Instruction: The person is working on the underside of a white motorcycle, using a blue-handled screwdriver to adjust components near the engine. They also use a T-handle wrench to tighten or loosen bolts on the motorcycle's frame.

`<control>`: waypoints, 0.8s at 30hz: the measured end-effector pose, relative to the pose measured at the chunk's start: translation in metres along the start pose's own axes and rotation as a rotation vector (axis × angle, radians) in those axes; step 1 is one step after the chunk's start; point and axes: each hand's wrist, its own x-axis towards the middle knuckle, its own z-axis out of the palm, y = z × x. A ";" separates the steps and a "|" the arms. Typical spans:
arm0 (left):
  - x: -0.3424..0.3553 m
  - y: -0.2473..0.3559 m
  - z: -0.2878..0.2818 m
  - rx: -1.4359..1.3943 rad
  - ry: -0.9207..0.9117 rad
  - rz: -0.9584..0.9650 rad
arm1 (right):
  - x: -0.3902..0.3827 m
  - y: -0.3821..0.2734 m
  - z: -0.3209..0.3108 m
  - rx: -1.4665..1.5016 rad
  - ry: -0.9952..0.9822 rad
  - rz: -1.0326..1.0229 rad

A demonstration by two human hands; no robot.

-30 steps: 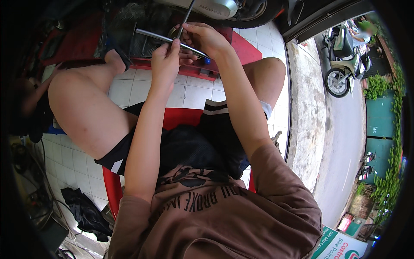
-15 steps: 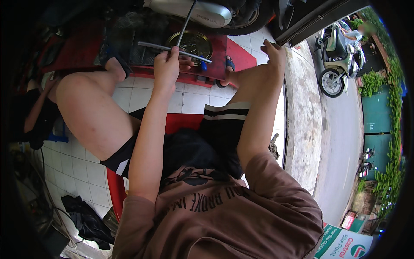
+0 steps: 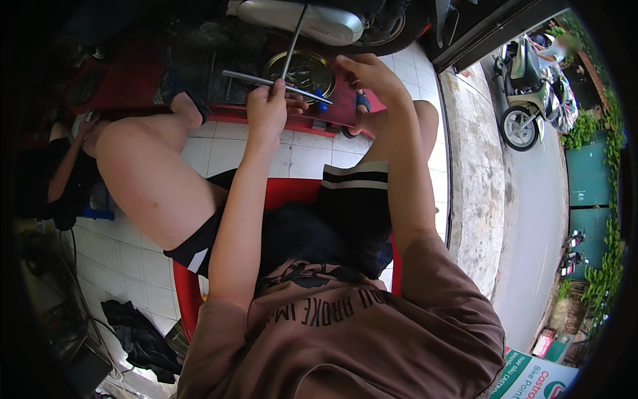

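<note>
My left hand (image 3: pixel 267 114) is closed around a metal T-handle wrench (image 3: pixel 242 76) where the crossbar meets the shaft. The shaft slants up and away toward the silver engine cover (image 3: pixel 312 23) of a motorbike; whether its dark tip touches anything, I cannot tell. My right hand (image 3: pixel 372 73) hovers to the right of the crossbar's end, apart from it. Its fingers point left, loosely bent, with nothing visible in them. Beneath the wrench lies a round gold-coloured tray (image 3: pixel 327 65) with small items I cannot make out. A small blue object (image 3: pixel 322 101) shows beside the crossbar.
The tray rests on a red platform (image 3: pixel 342 110) under the motorbike. Another person (image 3: pixel 66 176) sits at the left edge. A black cloth (image 3: pixel 136 339) lies on white tiles at lower left. Outside at right, a parked scooter (image 3: pixel 522 123) stands by the road.
My right hand has left my knee area and moved left toward the wrench. My left hand still grips the wrench, and the whole view has shifted slightly.
</note>
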 end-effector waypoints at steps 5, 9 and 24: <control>0.000 0.000 0.008 0.310 0.078 0.184 | 0.030 0.000 0.073 0.027 -0.268 -0.097; -0.008 0.006 0.001 0.859 0.263 0.560 | 0.040 0.005 0.098 0.405 -0.293 -0.068; -0.023 0.025 0.005 0.806 -0.027 0.366 | 0.064 0.014 0.064 0.741 -0.788 -0.170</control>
